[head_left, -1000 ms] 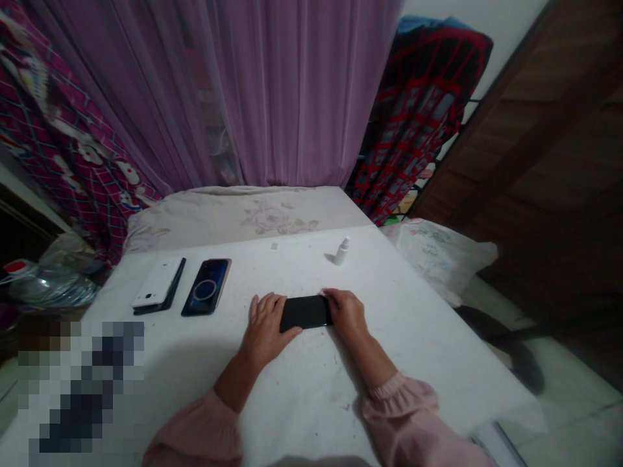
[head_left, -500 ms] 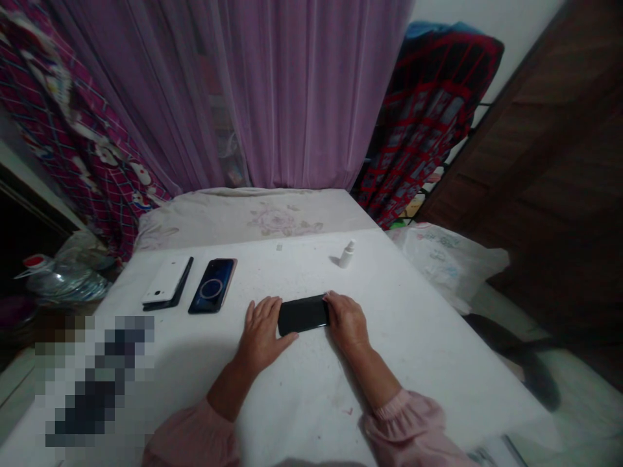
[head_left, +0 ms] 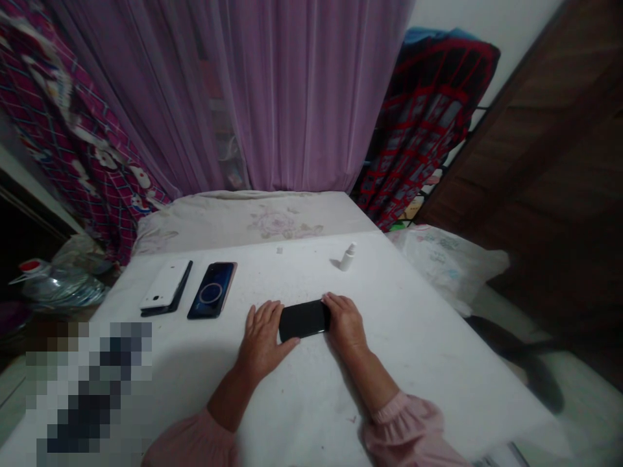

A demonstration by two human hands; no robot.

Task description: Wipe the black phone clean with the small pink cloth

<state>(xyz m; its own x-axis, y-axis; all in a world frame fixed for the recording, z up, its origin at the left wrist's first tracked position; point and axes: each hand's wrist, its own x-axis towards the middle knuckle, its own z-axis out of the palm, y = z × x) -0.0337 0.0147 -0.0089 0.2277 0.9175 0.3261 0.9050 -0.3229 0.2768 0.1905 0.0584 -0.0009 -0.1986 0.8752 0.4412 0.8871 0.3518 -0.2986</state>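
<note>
Left hand [head_left: 263,334] is lying flat on the counter [head_left: 413,337], fingers spread, fingertips at the left end of the black phone [head_left: 304,320], thumb running along its near edge. Right hand [head_left: 345,321] is sitting at the phone's right end, fingers bent over that end; cannot tell whether it is actually gripping. The phone is lying flat, screen dark, directly between both hands and touching both. Its long axis is running left-right, slightly tilted, with both hands equally near.

Further out, a blue phone [head_left: 212,298] and a white phone [head_left: 164,293] are lying well apart to the left. A small spray bottle [head_left: 347,257] is standing beyond the right hand. A bed [head_left: 253,217] is butting the far edge.

Against the earlier frames almost nothing is changing: same two-handed hold, same spot, only the view drifting slightly.
</note>
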